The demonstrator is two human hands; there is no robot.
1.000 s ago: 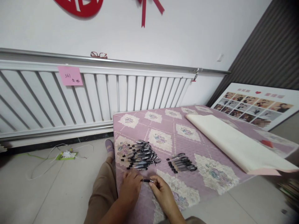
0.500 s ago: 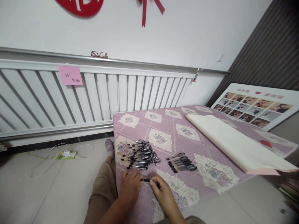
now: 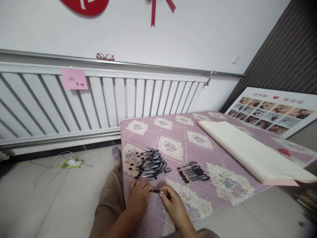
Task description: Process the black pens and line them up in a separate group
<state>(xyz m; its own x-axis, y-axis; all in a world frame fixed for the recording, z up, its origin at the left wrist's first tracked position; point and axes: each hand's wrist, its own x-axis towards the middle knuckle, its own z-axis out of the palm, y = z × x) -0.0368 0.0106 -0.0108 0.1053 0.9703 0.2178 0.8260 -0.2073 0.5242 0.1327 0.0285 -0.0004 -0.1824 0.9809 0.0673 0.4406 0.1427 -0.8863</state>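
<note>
Between my two hands, low over the near edge of the table, is a pen [image 3: 156, 191] with a black middle part. My left hand [image 3: 140, 195] is closed round one end of it. With thumb and fingertips my right hand [image 3: 170, 200] pinches the other end, which looks silvery. Just beyond my left hand lies a loose heap of pens [image 3: 151, 163], clear and black, pointing mostly sideways. To the right of that heap, a smaller group of pens [image 3: 194, 172] lies side by side in a rough row. My fingers hide both ends of the held pen.
A purple flowered cloth [image 3: 153, 130] covers the table. A folded cream sheet [image 3: 237, 145] lies on its right part, near a framed photo board [image 3: 272, 110]. A white radiator [image 3: 146, 96] runs along the wall. On the floor at left is a power strip [image 3: 71, 163] with cables.
The view has shifted very slightly. Both hands keep the pen in nearly the same place, and the two groups of pens look unchanged.
</note>
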